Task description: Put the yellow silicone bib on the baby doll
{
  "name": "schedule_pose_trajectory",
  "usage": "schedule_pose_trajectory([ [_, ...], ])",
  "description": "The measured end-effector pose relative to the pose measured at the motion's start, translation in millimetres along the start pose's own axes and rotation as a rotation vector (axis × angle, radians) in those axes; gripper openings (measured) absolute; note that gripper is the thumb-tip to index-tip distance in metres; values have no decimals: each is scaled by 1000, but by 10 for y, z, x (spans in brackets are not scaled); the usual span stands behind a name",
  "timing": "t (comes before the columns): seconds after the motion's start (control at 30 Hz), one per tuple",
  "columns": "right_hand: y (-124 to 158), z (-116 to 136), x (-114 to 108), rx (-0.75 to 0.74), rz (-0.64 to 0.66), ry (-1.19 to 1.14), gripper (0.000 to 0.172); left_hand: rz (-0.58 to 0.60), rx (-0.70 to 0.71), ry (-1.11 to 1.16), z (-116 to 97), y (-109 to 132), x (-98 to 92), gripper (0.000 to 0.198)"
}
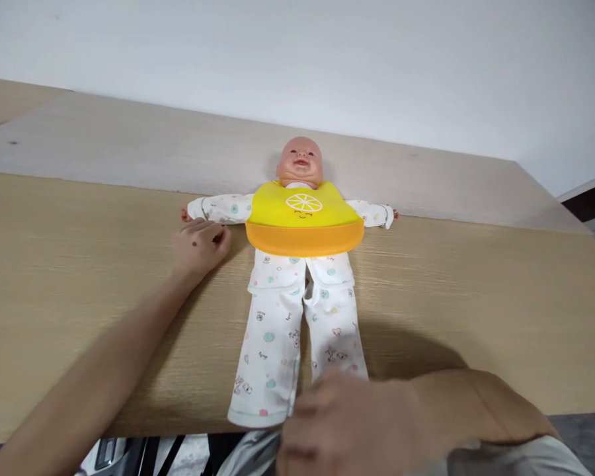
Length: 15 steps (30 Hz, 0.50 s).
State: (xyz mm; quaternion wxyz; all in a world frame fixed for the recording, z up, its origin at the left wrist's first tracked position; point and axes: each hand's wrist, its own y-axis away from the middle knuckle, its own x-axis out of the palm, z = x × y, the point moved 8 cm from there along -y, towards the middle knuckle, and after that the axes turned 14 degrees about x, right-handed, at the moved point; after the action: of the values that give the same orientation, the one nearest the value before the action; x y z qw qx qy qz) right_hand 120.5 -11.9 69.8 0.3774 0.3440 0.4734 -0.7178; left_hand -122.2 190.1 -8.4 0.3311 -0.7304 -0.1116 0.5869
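Note:
A baby doll point(301, 158) lies on its back on the table, arms spread and head at the far end. Over its chest is a yellow bib point(303, 201) with a lemon slice print and an orange catch pocket. White patterned pajamas point(272, 330) cover its arms and legs. My left hand point(201, 246), fingers curled in, rests on the table just below the doll's sleeve at left; nothing shows in it. My right hand point(352, 423), blurred by motion, is in front of the doll's lower leg at right and hides that trouser end. Its fingers cannot be made out clearly.
The wooden table point(89, 264) has a paler strip along its back, against a white wall point(297, 59). Its front edge runs close to my lap. Below the edge at left are dark straps and a grey and white object point(112, 455).

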Motion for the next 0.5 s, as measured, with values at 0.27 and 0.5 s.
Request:
schedule_pose_trajectory([
  [0.27, 699, -1941, -686, 467, -514, 283, 8, 320, -38, 23, -79, 33, 175, 34],
  [0.5, 1053, -2764, -447, 961, -279, 391, 14, 469, -39, 62, -152, 48, 240, 34],
])
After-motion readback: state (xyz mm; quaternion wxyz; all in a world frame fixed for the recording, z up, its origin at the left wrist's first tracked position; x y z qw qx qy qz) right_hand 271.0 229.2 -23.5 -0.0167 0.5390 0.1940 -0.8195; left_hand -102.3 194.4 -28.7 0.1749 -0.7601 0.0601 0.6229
